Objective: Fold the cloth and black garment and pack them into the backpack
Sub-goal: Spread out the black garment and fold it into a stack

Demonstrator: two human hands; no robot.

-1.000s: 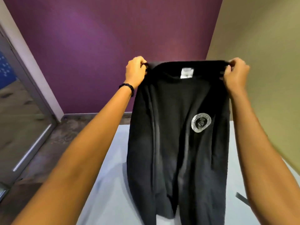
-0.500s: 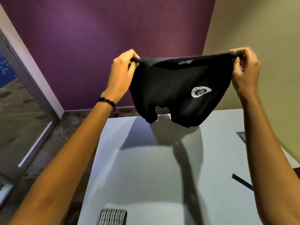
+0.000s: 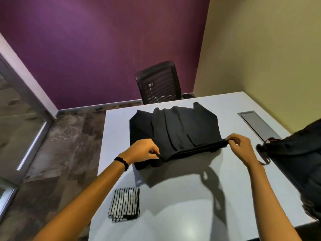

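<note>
The black garment lies spread on the white table, its far part flat and its near edge lifted slightly. My left hand pinches the near left corner of that edge. My right hand pinches the near right corner. A folded black-and-white striped cloth lies on the table near me, to the left. The black backpack sits at the table's right edge, close to my right hand.
A black mesh office chair stands behind the table's far edge. A grey cable hatch is set in the table top at the right. A purple wall is ahead, a beige wall right, a glass door left.
Both hands have brought the black garment down from the air onto the table, still holding its top edge. The view has tilted down, showing the striped cloth, chair and backpack.
</note>
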